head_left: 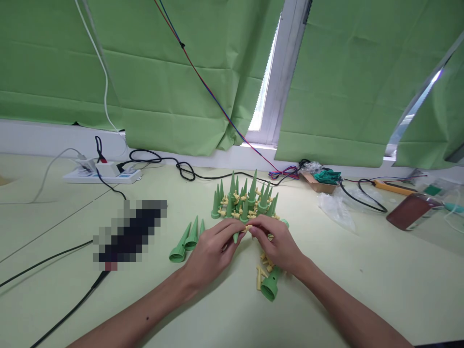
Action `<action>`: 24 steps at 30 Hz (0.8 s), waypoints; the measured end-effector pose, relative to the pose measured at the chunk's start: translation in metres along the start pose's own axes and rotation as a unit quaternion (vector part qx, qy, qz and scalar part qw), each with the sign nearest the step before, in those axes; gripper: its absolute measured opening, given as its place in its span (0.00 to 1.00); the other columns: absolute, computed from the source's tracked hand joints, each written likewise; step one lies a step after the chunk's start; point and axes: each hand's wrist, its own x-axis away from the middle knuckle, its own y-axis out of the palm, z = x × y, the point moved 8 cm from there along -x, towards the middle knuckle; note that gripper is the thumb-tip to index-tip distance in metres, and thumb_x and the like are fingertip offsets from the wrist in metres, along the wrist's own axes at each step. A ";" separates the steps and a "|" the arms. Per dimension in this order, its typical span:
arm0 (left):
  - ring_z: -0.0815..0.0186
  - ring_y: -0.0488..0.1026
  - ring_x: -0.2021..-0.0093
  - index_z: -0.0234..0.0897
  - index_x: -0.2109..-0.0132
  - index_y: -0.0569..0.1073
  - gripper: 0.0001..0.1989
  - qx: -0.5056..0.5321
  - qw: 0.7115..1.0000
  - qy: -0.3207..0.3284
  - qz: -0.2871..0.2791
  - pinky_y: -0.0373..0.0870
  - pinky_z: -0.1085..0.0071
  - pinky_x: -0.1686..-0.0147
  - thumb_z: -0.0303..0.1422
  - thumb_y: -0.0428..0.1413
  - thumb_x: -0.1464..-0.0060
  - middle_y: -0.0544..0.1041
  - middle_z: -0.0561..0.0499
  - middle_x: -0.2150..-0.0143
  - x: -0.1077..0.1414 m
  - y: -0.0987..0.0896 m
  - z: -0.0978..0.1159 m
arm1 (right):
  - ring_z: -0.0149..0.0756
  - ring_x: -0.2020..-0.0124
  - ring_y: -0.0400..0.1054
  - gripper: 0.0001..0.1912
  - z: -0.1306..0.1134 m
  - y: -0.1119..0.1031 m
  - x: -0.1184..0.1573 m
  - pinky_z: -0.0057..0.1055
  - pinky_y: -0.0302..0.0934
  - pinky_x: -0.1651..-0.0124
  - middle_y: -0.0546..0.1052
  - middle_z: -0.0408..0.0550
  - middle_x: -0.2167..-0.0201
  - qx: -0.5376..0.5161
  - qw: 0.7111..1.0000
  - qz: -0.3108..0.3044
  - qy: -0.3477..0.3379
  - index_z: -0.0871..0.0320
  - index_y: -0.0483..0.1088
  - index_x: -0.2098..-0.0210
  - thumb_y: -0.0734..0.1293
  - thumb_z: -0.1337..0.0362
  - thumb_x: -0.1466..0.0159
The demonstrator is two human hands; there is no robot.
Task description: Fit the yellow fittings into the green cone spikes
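My left hand point(213, 246) is closed around a green plastic spike point(235, 238), its pointed tip showing below the fingers. Pinched in my right hand point(277, 244) is a small yellow valve fitting point(248, 228), held against the spike; fingers hide where the two meet. Just beyond both hands stands a cluster of upright green spikes point(253, 193) with yellow fittings on them. Beside my left hand lie several loose spikes point(178, 249). Under and in front of my right hand are loose yellow fittings point(258, 278) and another green spike point(270, 286) with its hollow end facing me.
A white power strip point(103, 175) and black cables point(186, 169) run along the back. At left lies a pixelated dark object point(130, 237). Rightward are a small cardboard box point(319, 183), a clear plastic bag point(337, 210), a yellow-handled tool point(393, 187) and a reddish-brown bottle point(411, 212).
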 end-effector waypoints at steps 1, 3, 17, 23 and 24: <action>0.66 0.77 0.58 0.38 0.53 0.72 0.12 0.000 1.000 -0.001 -0.001 0.74 0.73 0.60 0.21 0.53 0.40 0.78 0.48 0.57 0.000 0.000 0.000 | 0.33 0.71 0.66 0.09 0.000 0.000 0.000 0.28 0.60 0.67 0.73 0.45 0.71 0.003 1.000 0.000 0.001 0.58 0.71 0.62 0.60 0.67 0.30; 0.65 0.77 0.58 0.38 0.53 0.72 0.11 0.002 1.000 -0.001 -0.003 0.74 0.72 0.60 0.21 0.52 0.40 0.78 0.48 0.58 -0.001 0.000 0.001 | 0.32 0.72 0.65 0.10 0.000 0.000 -0.001 0.28 0.59 0.68 0.72 0.44 0.73 0.010 1.000 0.000 0.004 0.58 0.70 0.64 0.59 0.66 0.30; 0.66 0.76 0.58 0.37 0.53 0.72 0.13 0.018 1.000 0.003 -0.023 0.74 0.73 0.59 0.18 0.52 0.41 0.78 0.48 0.58 0.000 0.005 0.003 | 0.30 0.78 0.58 0.21 0.011 0.005 0.000 0.27 0.53 0.72 0.64 0.40 0.80 0.032 0.999 -0.013 0.032 0.57 0.60 0.77 0.56 0.62 0.28; 0.66 0.76 0.58 0.38 0.54 0.72 0.10 -0.003 1.000 -0.004 0.002 0.73 0.72 0.61 0.21 0.53 0.40 0.78 0.48 0.58 -0.001 0.000 0.001 | 0.31 0.75 0.64 0.13 0.010 0.000 0.002 0.28 0.56 0.72 0.71 0.43 0.75 0.014 0.998 0.001 0.060 0.58 0.68 0.67 0.58 0.60 0.29; 0.65 0.76 0.59 0.38 0.54 0.72 0.10 -0.005 1.000 -0.010 0.006 0.73 0.72 0.61 0.22 0.53 0.39 0.78 0.48 0.59 -0.001 0.000 0.000 | 0.32 0.74 0.66 0.11 0.010 0.000 0.002 0.27 0.57 0.72 0.73 0.45 0.72 0.003 0.998 0.003 0.066 0.58 0.69 0.63 0.59 0.60 0.29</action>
